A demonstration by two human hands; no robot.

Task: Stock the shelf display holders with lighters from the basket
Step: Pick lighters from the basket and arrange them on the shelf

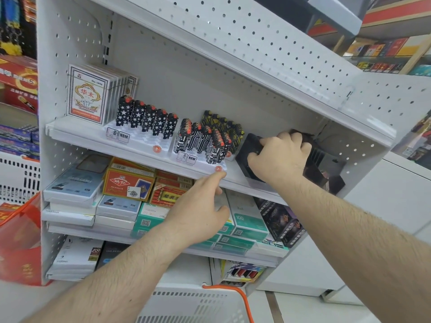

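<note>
A white pegboard shelf unit (77, 134) fills the view, its upper shelf carrying stacked playing-card packs (87, 94) at the far left. Beside them stands a white display holder (140, 138) with one row of star-patterned lighters (147, 118) at its back and open slots in front. Next along, a second holder (200, 160) is nearly packed with circuit-patterned lighters (200, 141), all upright, long axes vertical. The person's left hand (200, 213) reaches up from below, fingers loosely extended and holding nothing, the index fingertip touching the shelf edge at that holder's front corner. Further right, the right hand (279, 157) curls over the top of a black display box (251, 155) tilted on the shelf, thumb and fingers clamped on it; it appears to be mid-repositioning. Whether the box holds lighters cannot be told. The white basket (196, 304) with its orange handle (242, 299) sits low between the forearms, below both hands; its contents are out of sight. Boxed goods crowd the lower shelves, and a shop counter shows at upper right.
</note>
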